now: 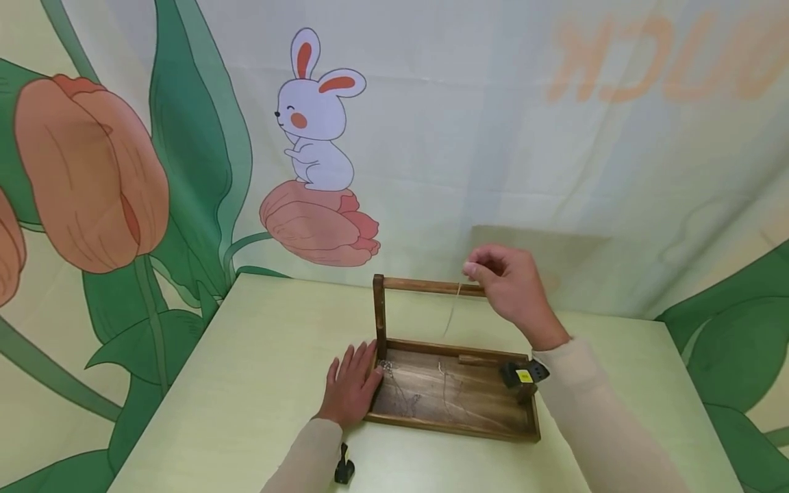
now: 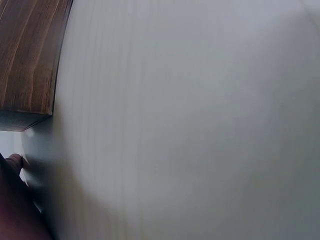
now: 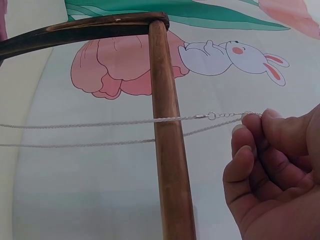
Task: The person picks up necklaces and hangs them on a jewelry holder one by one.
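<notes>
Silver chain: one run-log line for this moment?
right hand: pinches silver chain | left hand: at left edge of tray | chain: strands seem either side of crossbar | fine chains: inside tray

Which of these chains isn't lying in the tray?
The silver chain pinched in the right hand, up by the horizontal bar; the other chains lie down in the wooden tray.

Thin silver necklace [image 3: 90, 123], clasp end pinched by right hand [image 1: 514, 291], one strand either side of crossbar [image 1: 419, 285] of brown wooden stand [image 1: 379, 315]; stand upright, left hand [image 1: 349, 390] against its tray's [image 1: 456, 428] left end, fine chains [image 1: 387, 367] lying inside
</notes>
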### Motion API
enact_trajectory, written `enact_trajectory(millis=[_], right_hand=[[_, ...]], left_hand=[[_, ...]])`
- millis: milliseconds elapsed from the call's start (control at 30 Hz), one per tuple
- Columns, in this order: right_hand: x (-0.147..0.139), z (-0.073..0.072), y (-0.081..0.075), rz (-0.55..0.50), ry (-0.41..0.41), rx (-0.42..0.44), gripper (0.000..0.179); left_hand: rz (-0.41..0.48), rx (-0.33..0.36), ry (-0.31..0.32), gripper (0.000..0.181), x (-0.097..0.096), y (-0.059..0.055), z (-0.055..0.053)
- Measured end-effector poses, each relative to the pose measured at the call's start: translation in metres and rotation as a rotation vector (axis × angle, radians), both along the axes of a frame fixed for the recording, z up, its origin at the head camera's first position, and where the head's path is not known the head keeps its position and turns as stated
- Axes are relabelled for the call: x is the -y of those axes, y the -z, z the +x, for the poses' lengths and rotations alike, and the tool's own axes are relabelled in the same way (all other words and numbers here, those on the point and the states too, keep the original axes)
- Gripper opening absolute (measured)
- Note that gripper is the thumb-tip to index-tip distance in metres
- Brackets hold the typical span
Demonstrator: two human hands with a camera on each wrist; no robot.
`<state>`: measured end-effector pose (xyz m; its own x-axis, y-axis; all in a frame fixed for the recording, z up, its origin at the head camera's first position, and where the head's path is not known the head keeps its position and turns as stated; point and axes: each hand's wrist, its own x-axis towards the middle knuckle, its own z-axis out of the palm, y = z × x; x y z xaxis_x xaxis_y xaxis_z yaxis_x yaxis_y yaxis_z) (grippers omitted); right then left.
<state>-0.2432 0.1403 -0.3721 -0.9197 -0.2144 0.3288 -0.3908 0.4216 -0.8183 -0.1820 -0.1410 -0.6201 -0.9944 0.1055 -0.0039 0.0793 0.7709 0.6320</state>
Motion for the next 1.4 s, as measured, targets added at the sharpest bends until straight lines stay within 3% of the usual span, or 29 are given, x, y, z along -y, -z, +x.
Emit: enact_trajectory(millis=[500,1033,1400], right_hand=[[0.01,-0.004,0.0,0.007,-0.017,0.006,0.012],[0.018,-0.005,0.008,0.002,-0.063,-0.002,0.01],[0.028,-0.009,0.008,-0.008,-0.077,-0.019,0.01]], left_hand=[[-0.013,-0.017,-0.017,0.061,0.002,0.002,-0.005],[-0.008,-0.019,-0.024,0.06,-0.002,0.012,0.002],[-0.016,-0.028,-0.017,0.06,0.003,0.009,-0.003]])
